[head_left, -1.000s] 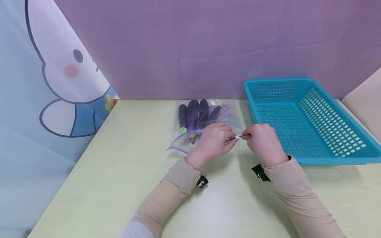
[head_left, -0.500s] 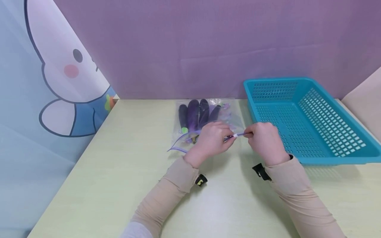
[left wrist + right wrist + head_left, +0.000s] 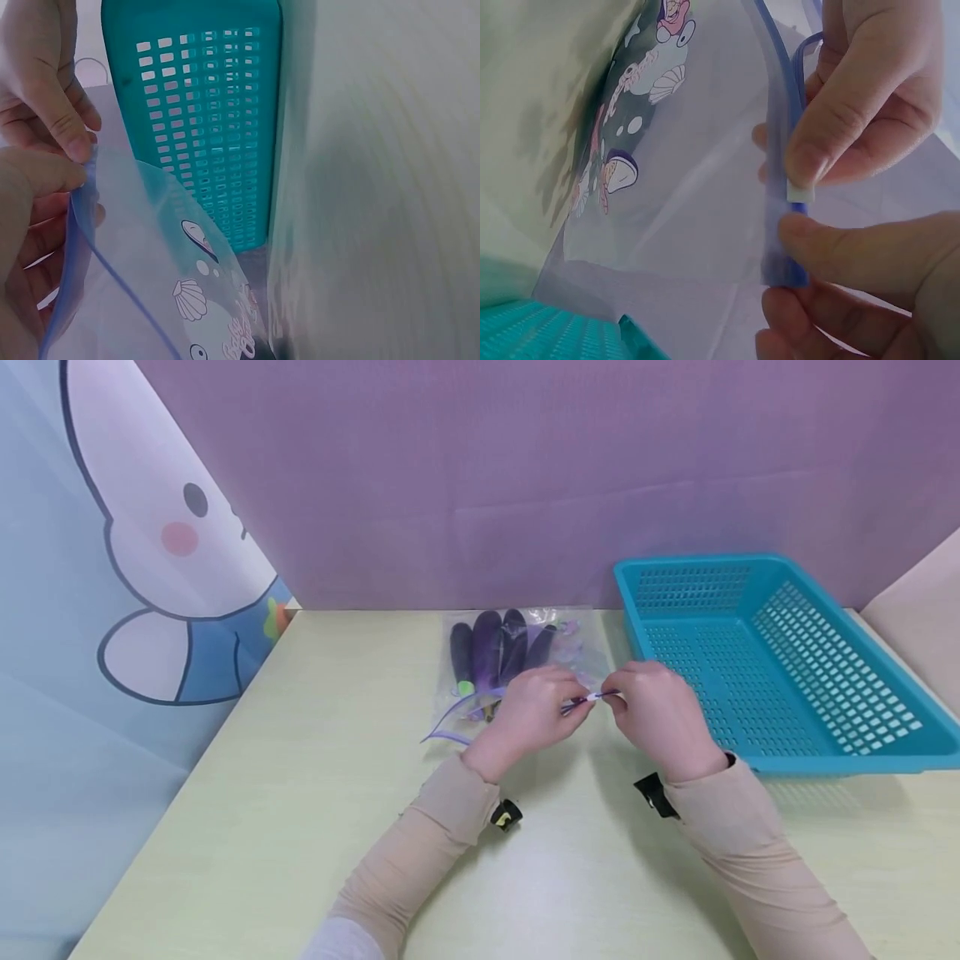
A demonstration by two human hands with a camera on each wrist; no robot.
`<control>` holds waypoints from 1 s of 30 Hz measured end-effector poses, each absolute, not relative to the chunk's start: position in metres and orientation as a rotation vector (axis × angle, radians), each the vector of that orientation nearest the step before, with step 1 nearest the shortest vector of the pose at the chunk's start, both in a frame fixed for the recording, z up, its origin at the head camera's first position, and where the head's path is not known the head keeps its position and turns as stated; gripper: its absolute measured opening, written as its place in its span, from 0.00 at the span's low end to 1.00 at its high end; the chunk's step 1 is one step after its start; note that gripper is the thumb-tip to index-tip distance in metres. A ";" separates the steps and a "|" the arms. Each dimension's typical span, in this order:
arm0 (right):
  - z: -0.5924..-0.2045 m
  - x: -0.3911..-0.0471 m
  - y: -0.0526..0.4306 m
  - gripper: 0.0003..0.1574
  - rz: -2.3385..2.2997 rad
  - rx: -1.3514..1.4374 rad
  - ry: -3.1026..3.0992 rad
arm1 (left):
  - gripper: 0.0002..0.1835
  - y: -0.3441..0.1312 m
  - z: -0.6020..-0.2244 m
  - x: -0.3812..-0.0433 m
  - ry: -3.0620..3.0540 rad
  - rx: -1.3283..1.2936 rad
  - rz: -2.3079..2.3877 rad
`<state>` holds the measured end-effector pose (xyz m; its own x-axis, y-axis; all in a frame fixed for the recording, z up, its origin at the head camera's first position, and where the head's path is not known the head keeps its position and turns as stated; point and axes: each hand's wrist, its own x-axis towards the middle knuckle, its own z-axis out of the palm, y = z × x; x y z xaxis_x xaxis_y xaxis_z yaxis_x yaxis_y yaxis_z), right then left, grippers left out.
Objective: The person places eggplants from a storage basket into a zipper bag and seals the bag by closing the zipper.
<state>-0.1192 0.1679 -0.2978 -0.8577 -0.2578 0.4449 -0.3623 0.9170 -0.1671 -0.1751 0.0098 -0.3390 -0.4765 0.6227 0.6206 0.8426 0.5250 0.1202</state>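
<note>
A clear zip bag [image 3: 697,195] with a purple zip edge and printed sea shells lies at the table's back. Several dark eggplants [image 3: 487,647] show through its film. My left hand [image 3: 536,714] pinches the white slider [image 3: 800,193] on the zip, thumb on top in the right wrist view. Just beside it my right hand [image 3: 663,718] pinches the zip edge [image 3: 793,270] at its corner, between thumb and fingers. To the left of my left hand the bag's mouth [image 3: 442,731] gapes, its two purple edges apart. Part of the bag is hidden behind my left hand.
A teal perforated basket [image 3: 637,618] stands close to the right of the bag and my right hand. A purple cloth [image 3: 465,485] hangs behind the pale table [image 3: 330,710]. A curtain with a cartoon figure [image 3: 150,652] is on the left.
My right hand shifted slightly up, then left toward my left hand, its fingertips now nearer the slider. The left hand moved very little and both kept their pinch.
</note>
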 end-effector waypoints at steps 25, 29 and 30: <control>-0.298 -0.115 0.169 0.03 0.367 0.223 -2.686 | 0.06 0.009 -0.339 -0.174 -2.295 -1.217 -0.514; -0.298 -0.115 0.170 0.02 0.364 0.216 -2.683 | 0.06 0.009 -0.339 -0.174 -2.303 -1.220 -0.524; -0.298 -0.116 0.170 0.02 0.363 0.217 -2.681 | 0.05 0.009 -0.339 -0.175 -2.305 -1.221 -0.528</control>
<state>-0.1156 0.1696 -0.2985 -0.8980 -0.0955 0.4295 -0.2062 0.9536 -0.2192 -0.1747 0.0089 -0.3392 -0.4898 0.6580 0.5720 0.8413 0.5287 0.1122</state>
